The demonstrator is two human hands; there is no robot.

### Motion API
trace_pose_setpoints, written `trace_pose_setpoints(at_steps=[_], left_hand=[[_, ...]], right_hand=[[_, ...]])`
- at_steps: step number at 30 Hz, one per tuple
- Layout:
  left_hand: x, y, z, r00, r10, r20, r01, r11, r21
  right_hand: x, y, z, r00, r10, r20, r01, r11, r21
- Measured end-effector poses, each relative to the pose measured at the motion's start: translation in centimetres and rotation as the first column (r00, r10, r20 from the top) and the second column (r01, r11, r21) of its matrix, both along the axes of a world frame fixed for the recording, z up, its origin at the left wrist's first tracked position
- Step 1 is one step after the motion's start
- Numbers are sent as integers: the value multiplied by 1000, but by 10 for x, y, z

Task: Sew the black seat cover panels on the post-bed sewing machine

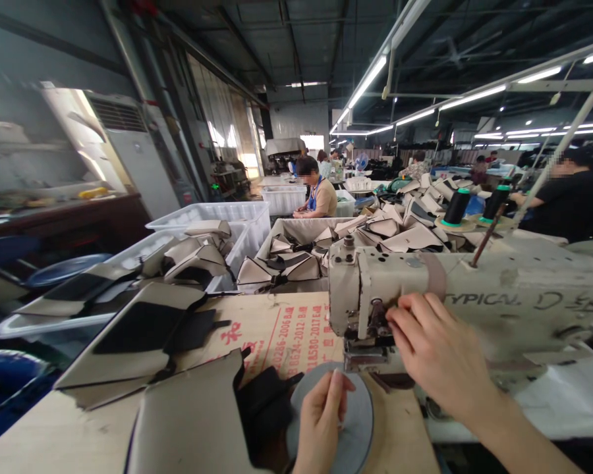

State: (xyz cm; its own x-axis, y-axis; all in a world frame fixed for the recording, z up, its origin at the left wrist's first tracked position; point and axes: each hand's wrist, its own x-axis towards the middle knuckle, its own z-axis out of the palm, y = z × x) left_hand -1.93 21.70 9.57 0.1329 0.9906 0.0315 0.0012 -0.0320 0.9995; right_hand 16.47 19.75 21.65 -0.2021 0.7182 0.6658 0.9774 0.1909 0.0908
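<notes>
My left hand (321, 421) rests on a round grey piece of material (356, 421) lying on the table under the head of a beige sewing machine (474, 296), fingers curled and pressing it down. My right hand (435, 349) reaches to the machine's needle area (375, 322), fingers bent and touching the metal parts there; whether it holds anything small is hidden. Beige and black shoe-upper pieces (188, 408) lie just left of my left hand.
More beige and black cut pieces (133, 329) are stacked on the cardboard-covered table (277, 329). White plastic bins (217, 217) hold more pieces behind. Black thread cones (457, 207) stand beyond the machine. Other people (316, 191) sit at stations further back.
</notes>
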Motion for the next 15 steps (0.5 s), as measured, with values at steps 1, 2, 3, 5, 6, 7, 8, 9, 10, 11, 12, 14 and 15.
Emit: trace_pose_setpoints(at_steps=[1, 2, 3, 5, 6, 7, 8, 9, 10, 11, 12, 14, 15], left_hand=[[0, 0, -1, 1000, -9, -8, 9, 1000, 8], [0, 0, -1, 1000, -17, -13, 17, 1000, 15], [-1, 0, -1, 1000, -24, -17, 24, 1000, 17], [-1, 0, 0, 999, -31, -22, 32, 999, 12], [-1, 0, 2, 999, -28, -24, 28, 1000, 9], [-1, 0, 3, 999, -21, -26, 21, 1000, 6], [0, -1, 5, 1000, -15, -27, 15, 1000, 6], [0, -1, 6, 1000, -9, -28, 9, 1000, 7], [0, -2, 6, 1000, -9, -26, 9, 1000, 9], [0, -2, 6, 1000, -11, -23, 11, 1000, 9], [0, -3, 5, 1000, -14, -20, 15, 1000, 7], [-3, -3, 3, 1000, -8, -24, 8, 1000, 10], [-4, -4, 2, 999, 3, -32, -2, 1000, 16]], right_hand=[[-2, 3, -1, 1000, -5, 7, 5, 1000, -10], [-3, 5, -1, 1000, -1, 2, 1, 1000, -14], [-4, 7, -1, 1000, 14, -18, -14, 1000, -16], [-4, 7, -1, 991, 79, -106, -81, 997, -18], [-3, 6, 0, 978, 125, -168, -130, 991, -22], [-4, 3, 0, 957, 173, -231, -184, 983, -27], [-4, 0, 0, 935, 216, -282, -236, 971, -40], [-6, -4, -1, 917, 250, -310, -285, 956, -72], [-7, -8, -3, 912, 273, -308, -322, 939, -122], [-9, -13, -7, 919, 284, -274, -339, 924, -178], [-10, -19, -13, 934, 287, -213, -332, 916, -225], [-9, -31, -24, 959, 277, -58, -282, 925, -256], [-6, -36, -29, 960, 280, 3, -271, 932, -241]])
